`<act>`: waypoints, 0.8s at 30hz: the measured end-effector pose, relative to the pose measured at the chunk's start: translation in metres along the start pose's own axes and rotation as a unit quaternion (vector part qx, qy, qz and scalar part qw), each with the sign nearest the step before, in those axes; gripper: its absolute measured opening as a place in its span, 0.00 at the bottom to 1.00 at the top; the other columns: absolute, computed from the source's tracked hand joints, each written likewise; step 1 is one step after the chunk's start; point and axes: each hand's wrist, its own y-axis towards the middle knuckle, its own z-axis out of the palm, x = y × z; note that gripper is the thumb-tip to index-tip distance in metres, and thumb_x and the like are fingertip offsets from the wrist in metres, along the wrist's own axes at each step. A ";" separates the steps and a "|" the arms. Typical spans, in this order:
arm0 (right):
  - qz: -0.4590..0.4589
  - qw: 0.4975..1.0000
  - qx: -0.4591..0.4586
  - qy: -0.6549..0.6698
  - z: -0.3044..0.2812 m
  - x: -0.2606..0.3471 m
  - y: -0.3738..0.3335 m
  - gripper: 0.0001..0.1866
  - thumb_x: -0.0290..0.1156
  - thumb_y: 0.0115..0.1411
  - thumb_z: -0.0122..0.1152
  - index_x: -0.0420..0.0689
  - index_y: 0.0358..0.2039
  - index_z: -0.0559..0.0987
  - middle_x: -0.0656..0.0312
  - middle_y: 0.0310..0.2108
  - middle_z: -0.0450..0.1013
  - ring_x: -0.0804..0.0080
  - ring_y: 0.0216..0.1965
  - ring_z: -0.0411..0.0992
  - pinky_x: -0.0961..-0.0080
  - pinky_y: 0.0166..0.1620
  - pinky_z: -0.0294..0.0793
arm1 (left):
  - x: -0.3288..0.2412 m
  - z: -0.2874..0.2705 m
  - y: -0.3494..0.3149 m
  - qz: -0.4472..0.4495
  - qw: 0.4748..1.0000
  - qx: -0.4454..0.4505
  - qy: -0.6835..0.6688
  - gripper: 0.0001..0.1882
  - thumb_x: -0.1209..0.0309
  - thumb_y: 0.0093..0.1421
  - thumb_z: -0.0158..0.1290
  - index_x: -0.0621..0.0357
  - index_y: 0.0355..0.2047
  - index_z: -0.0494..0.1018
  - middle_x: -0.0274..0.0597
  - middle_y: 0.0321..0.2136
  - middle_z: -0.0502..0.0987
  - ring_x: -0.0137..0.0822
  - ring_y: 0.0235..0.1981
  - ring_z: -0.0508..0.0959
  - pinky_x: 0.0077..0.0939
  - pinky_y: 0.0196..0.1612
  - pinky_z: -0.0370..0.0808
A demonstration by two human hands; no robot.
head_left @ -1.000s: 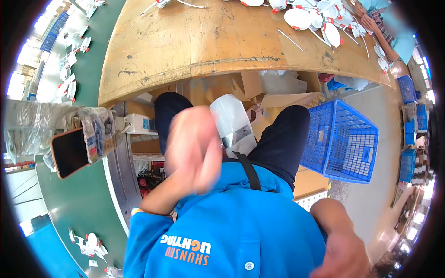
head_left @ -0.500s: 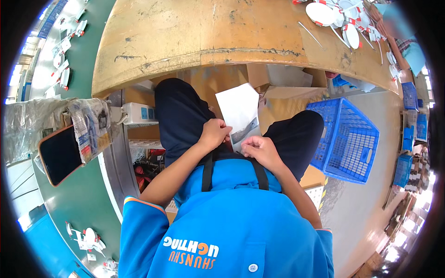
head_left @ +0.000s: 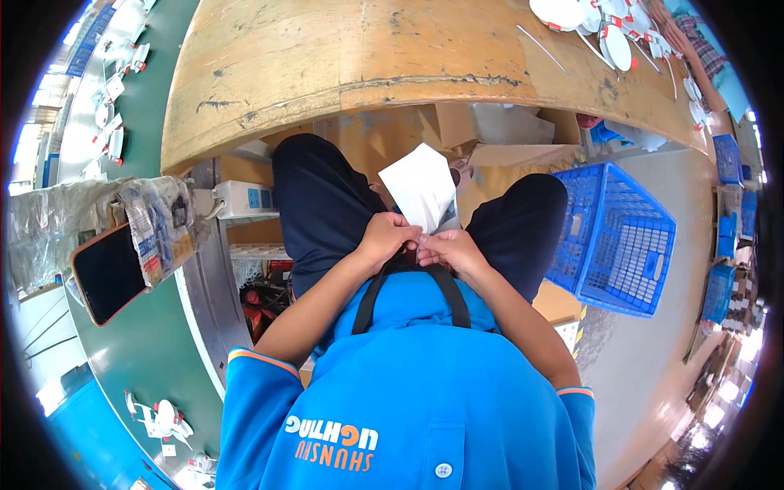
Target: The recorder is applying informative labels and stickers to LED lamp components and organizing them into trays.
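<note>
A white paper-like sheet (head_left: 420,184) stands out from my lap between my knees, its far end coming to a corner. My left hand (head_left: 386,239) is closed in a pinch at its near end. Right beside it, my right hand (head_left: 456,249) pinches the same end, and the fingertips of both hands meet. A small greyish patch shows at the sheet's right edge above my right hand. The gathered near end is mostly hidden by my fingers.
Ahead is a worn wooden table (head_left: 343,57) with white round lamp parts (head_left: 616,47) at its far right, where another person's arm reaches in. A blue crate (head_left: 625,245) stands to my right. On the left are a phone (head_left: 111,273), a socket strip (head_left: 243,198) and a green conveyor (head_left: 135,359).
My right hand has moved left and slightly up to meet my left hand. The sheet's near end is now bunched between them, and its grey patch is mostly covered.
</note>
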 end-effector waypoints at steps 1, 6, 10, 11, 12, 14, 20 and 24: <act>0.017 1.000 0.007 0.021 -0.002 0.000 0.000 0.15 0.38 0.52 0.59 0.37 0.27 0.75 0.60 0.24 0.73 0.78 0.22 0.71 0.88 0.26 0.69 | 0.000 0.001 0.000 -0.007 0.999 0.012 -0.034 0.06 0.75 0.49 0.54 0.65 0.19 0.72 0.39 0.15 0.73 0.25 0.16 0.71 0.16 0.21 0.66; 0.017 0.999 0.027 0.038 -0.006 -0.002 -0.001 0.13 0.36 0.51 0.59 0.37 0.28 0.75 0.60 0.24 0.73 0.78 0.24 0.72 0.88 0.28 0.69 | 0.003 0.003 0.003 -0.001 1.000 0.010 0.011 0.05 0.76 0.49 0.54 0.66 0.19 0.72 0.40 0.16 0.73 0.25 0.16 0.71 0.16 0.21 0.66; 0.016 0.998 0.029 0.049 -0.006 0.001 -0.003 0.11 0.32 0.51 0.56 0.37 0.29 0.75 0.59 0.25 0.73 0.78 0.25 0.72 0.88 0.29 0.69 | 0.002 0.003 0.004 -0.006 1.000 0.004 -0.001 0.05 0.77 0.48 0.54 0.67 0.20 0.72 0.40 0.15 0.73 0.25 0.16 0.71 0.15 0.21 0.67; 0.015 0.998 0.028 0.050 -0.006 0.002 -0.005 0.11 0.32 0.51 0.56 0.37 0.29 0.75 0.59 0.25 0.73 0.78 0.25 0.72 0.88 0.29 0.69 | 0.001 0.004 0.003 -0.006 1.000 0.004 0.000 0.05 0.77 0.48 0.54 0.67 0.20 0.72 0.40 0.15 0.73 0.25 0.16 0.71 0.15 0.21 0.67; 0.015 0.998 0.033 0.057 -0.005 0.005 -0.008 0.11 0.31 0.50 0.55 0.36 0.29 0.75 0.59 0.25 0.73 0.78 0.25 0.72 0.88 0.29 0.69 | -0.001 0.005 0.002 -0.002 1.000 -0.004 0.026 0.05 0.77 0.48 0.54 0.67 0.20 0.72 0.40 0.16 0.73 0.25 0.16 0.71 0.15 0.21 0.67; 0.015 0.997 0.038 0.064 -0.004 0.008 -0.011 0.11 0.31 0.50 0.55 0.36 0.29 0.75 0.59 0.25 0.73 0.78 0.26 0.72 0.88 0.30 0.69 | -0.001 0.005 0.001 0.003 0.999 -0.013 0.053 0.05 0.77 0.48 0.54 0.68 0.20 0.72 0.40 0.16 0.73 0.25 0.16 0.71 0.15 0.21 0.67; 0.022 0.996 0.045 0.067 -0.004 0.004 -0.008 0.10 0.32 0.49 0.55 0.37 0.27 0.76 0.59 0.24 0.73 0.79 0.25 0.70 0.87 0.30 0.69 | 0.003 0.008 0.001 0.036 0.996 -0.005 0.083 0.05 0.77 0.49 0.53 0.67 0.21 0.72 0.39 0.16 0.74 0.26 0.17 0.71 0.16 0.21 0.67; 0.014 0.998 0.043 0.049 -0.004 0.003 -0.007 0.10 0.32 0.49 0.56 0.37 0.27 0.76 0.61 0.23 0.72 0.80 0.24 0.69 0.87 0.30 0.69 | 0.008 0.007 0.004 0.007 0.999 -0.007 0.031 0.05 0.77 0.50 0.52 0.68 0.21 0.72 0.40 0.17 0.74 0.26 0.17 0.71 0.17 0.22 0.67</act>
